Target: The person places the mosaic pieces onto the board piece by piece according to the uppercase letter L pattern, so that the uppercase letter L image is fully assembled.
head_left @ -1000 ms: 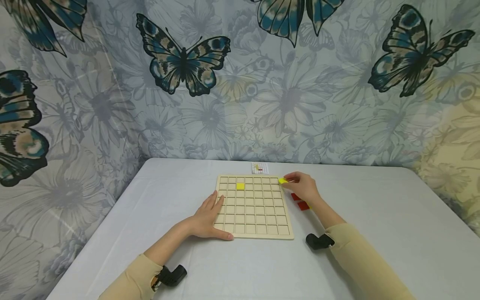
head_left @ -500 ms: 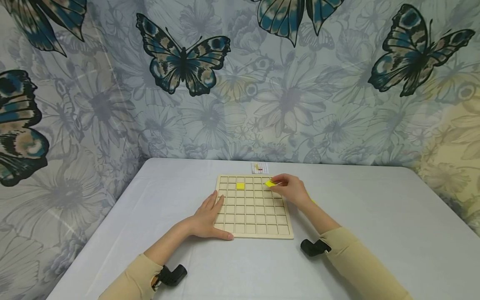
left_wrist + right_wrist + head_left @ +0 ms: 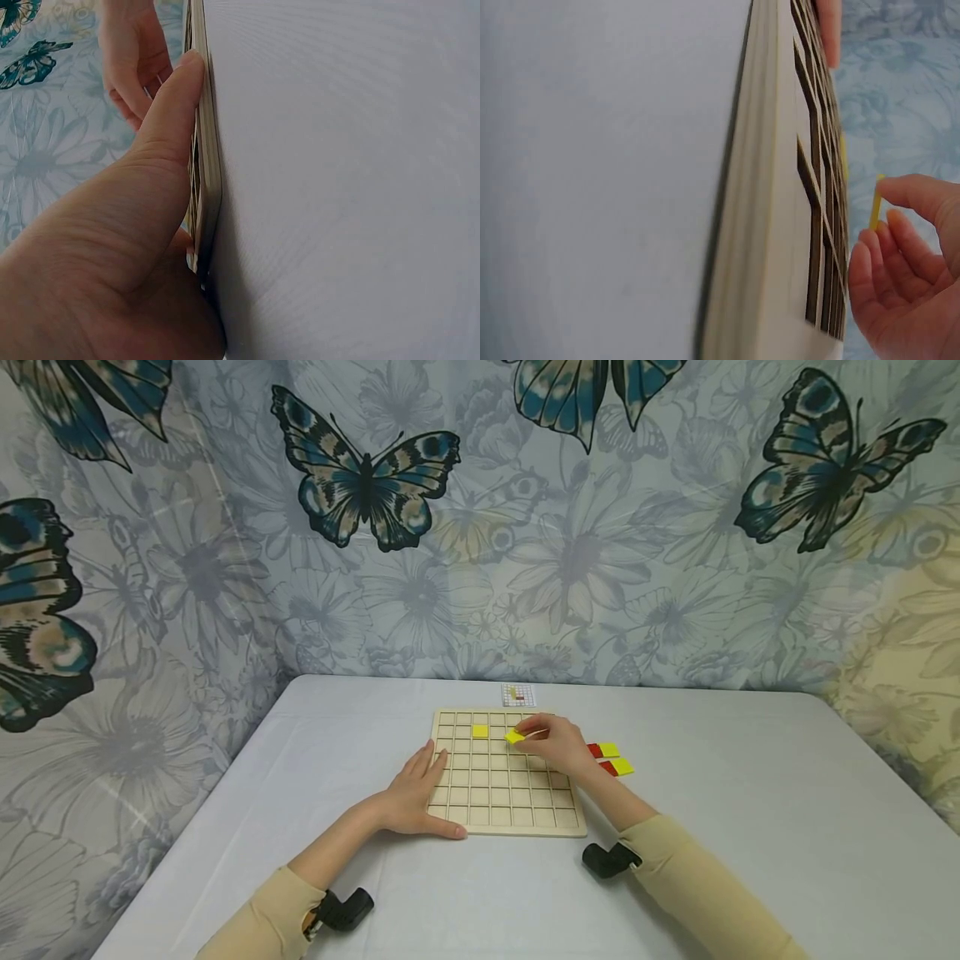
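A pale wooden grid board (image 3: 512,817) lies flat on the table. My left hand (image 3: 408,802) rests against its near-left corner, fingers straight over the left border and the thumb along the front edge. In the left wrist view that thumb (image 3: 176,101) lies against the board's side. Over the upper middle of the grid, my right hand (image 3: 555,745) pinches a yellow square tile (image 3: 513,737) between thumb and fingertips. The right wrist view shows this tile (image 3: 877,202) edge-on, held above the grid. Another yellow tile (image 3: 480,732) sits in a cell of the second row, left of the held one.
Right of the board, red tiles (image 3: 607,768) and yellow tiles (image 3: 623,767) lie on the white tabletop (image 3: 735,777), partly behind the right forearm. A small printed grid card (image 3: 518,695) lies beyond the board's far edge. A butterfly-patterned backdrop (image 3: 480,568) hangs behind the table.
My right hand has carried the pinched yellow tile leftward from the board's right edge to above its upper middle. The tiles right of the board show more now. My left hand stays put.
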A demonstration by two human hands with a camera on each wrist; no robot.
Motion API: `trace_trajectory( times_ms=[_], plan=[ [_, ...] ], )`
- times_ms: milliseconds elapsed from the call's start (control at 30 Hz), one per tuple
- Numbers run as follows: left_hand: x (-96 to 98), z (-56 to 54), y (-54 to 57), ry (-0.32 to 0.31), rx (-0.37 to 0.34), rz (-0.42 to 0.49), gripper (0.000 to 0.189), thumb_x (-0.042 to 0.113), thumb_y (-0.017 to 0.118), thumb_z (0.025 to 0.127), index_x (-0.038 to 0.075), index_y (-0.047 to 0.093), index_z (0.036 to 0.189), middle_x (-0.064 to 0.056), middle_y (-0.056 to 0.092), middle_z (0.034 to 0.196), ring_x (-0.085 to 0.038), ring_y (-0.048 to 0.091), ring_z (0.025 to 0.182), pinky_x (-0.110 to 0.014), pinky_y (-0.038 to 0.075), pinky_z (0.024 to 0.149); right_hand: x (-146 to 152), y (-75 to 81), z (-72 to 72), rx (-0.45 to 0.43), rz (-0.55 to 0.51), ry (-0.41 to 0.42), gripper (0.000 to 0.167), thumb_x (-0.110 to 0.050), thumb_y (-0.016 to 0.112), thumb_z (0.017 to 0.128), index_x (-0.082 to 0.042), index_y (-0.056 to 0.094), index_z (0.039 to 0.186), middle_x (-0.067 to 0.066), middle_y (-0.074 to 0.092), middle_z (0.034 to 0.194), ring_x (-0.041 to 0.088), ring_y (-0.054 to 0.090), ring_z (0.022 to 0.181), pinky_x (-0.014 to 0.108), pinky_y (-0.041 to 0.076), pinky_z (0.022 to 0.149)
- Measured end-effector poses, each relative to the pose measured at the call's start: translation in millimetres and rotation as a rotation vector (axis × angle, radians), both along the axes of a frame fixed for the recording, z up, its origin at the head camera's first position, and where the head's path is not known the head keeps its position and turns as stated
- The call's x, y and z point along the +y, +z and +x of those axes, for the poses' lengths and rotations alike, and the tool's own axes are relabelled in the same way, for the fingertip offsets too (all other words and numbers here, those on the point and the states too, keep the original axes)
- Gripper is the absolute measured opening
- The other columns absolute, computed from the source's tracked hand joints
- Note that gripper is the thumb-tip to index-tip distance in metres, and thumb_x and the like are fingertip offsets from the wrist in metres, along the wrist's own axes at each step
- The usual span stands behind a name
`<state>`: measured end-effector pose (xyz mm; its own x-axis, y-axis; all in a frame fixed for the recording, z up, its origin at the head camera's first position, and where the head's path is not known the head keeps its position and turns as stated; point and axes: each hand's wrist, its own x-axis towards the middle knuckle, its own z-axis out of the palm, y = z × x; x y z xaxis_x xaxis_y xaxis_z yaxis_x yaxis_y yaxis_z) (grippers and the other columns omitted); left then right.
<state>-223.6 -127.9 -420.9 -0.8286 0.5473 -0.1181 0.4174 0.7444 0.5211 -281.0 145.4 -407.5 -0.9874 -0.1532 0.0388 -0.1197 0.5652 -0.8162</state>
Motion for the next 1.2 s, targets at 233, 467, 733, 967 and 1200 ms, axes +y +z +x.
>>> trace_trajectory(
  times_ms=[233, 467, 733, 967, 1200],
  plan=[
    [-0.9, -0.2, -1.3, -0.008, 0.004, -0.007, 0.123, 0.061, 0.075, 0.075, -0.006, 0.007, 0.154, -0.028, -0.007, 0.159, -0.040, -0.006, 0.146, -0.056, 0.011, 0.114, -18, 0.0, 0.4, 0.008, 0.031, 0.032, 0.024, -0.019, 0.080, 0.082, -0.011, 0.072, 0.104, 0.001, 0.069, 0.102, 0.017, 0.062, 0.088, 0.031, 0.051, 0.075],
    [-0.4, 0.0, 0.8, 0.011, -0.011, -0.017, 0.122, 0.057, 0.077, 0.076, -0.004, 0.007, 0.154, -0.026, -0.007, 0.159, -0.039, -0.005, 0.147, -0.055, 0.012, 0.114, -32, 2.0, 1.7, 0.019, 0.048, 0.063, 0.023, -0.014, 0.079, 0.082, -0.009, 0.072, 0.102, 0.002, 0.067, 0.097, 0.016, 0.059, 0.083, 0.029, 0.048, 0.070],
    [-0.1, -0.6, 0.9, 0.009, -0.011, -0.020, 0.121, 0.058, 0.076, 0.077, -0.004, 0.006, 0.154, -0.026, -0.008, 0.159, -0.038, -0.005, 0.147, -0.055, 0.012, 0.115, -42, 1.6, -1.3, 0.047, 0.093, 0.104, 0.019, -0.011, 0.079, 0.080, -0.009, 0.071, 0.097, 0.000, 0.066, 0.089, 0.015, 0.057, 0.080, 0.028, 0.048, 0.070],
    [-0.8, -0.1, 1.4, 0.011, -0.017, -0.020, 0.122, 0.059, 0.076, 0.076, -0.004, 0.006, 0.154, -0.025, -0.008, 0.159, -0.038, -0.006, 0.147, -0.056, 0.012, 0.114, -47, 0.3, -4.6, 0.112, 0.143, 0.159, 0.016, -0.007, 0.079, 0.080, -0.008, 0.072, 0.095, 0.000, 0.065, 0.085, 0.014, 0.056, 0.077, 0.029, 0.047, 0.070],
    [-1.2, -0.1, 0.6, 0.009, -0.012, -0.033, 0.122, 0.060, 0.075, 0.076, -0.002, 0.006, 0.155, -0.024, -0.009, 0.159, -0.037, -0.007, 0.147, -0.055, 0.010, 0.115, -49, -0.8, -4.5, 0.155, 0.174, 0.201, 0.012, -0.005, 0.075, 0.083, -0.008, 0.075, 0.095, 0.002, 0.067, 0.095, 0.014, 0.060, 0.084, 0.031, 0.050, 0.076]
  ],
)
